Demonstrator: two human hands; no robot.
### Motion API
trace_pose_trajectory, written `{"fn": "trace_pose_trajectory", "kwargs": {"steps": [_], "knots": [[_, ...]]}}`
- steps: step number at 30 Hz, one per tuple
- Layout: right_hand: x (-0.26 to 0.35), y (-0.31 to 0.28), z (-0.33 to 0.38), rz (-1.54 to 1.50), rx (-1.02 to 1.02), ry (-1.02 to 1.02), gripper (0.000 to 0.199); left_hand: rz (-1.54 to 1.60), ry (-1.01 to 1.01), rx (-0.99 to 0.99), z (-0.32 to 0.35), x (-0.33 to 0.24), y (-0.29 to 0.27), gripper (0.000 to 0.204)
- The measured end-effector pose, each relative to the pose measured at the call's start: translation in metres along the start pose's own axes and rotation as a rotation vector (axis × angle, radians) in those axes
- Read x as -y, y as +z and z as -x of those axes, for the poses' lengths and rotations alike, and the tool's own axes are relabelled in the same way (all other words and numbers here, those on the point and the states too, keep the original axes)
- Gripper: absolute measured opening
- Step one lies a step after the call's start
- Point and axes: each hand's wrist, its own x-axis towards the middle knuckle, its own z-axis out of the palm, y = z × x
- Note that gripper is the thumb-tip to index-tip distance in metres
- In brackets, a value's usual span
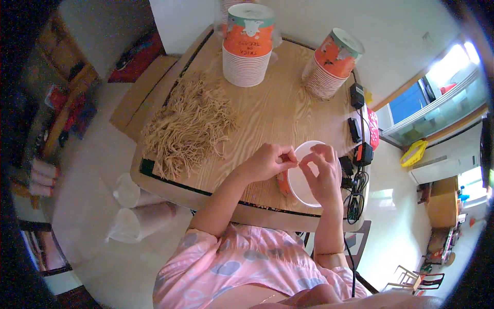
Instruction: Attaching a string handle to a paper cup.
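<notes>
Across the middle of the view stretched a pale wooden counter (267, 118) with a dark strip along its near edge, the biggest thing in sight. On its left half lay a wide, loose heap of tan cords (188, 126), their strands spread toward the near left corner. At the far edge stood two stacks of paper cups, one upright stack (248, 46) with an orange and teal printed cup on top, and a second stack (332, 64) to its right, leaning. Along the right edge of the counter sat a cluster of black adapters and cables (357, 154), with cable loops hanging off the near right corner. Below the counter's left side, on the floor, lay two sleeves of clear plastic wrap (136, 208). Near the counter's near right part a single paper cup (303, 175) lay tilted on its side, its white inside facing the camera and an orange outer wall showing at its left. Over its rim, the left hand (267, 162) was pinched shut, thumb and forefinger closed on something too thin to make out. Facing it, fingertips nearly touching, the right hand (324, 172) was pinched the same way, covering part of the cup's right side
</notes>
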Motion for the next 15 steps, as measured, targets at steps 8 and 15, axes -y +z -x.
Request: {"fn": "trace_pose_trajectory", "kwargs": {"steps": [8, 15], "knots": [[-0.004, 0.014, 0.001, -0.263, -0.051, 0.252, 0.009, -0.095, -0.110, -0.274, 0.012, -0.009, 0.001, 0.007], [0.012, 0.007, -0.002, 0.050, -0.244, 0.066, 0.007, 0.559, -0.167, -0.228, 0.031, 0.001, 0.005, 0.008]]}}
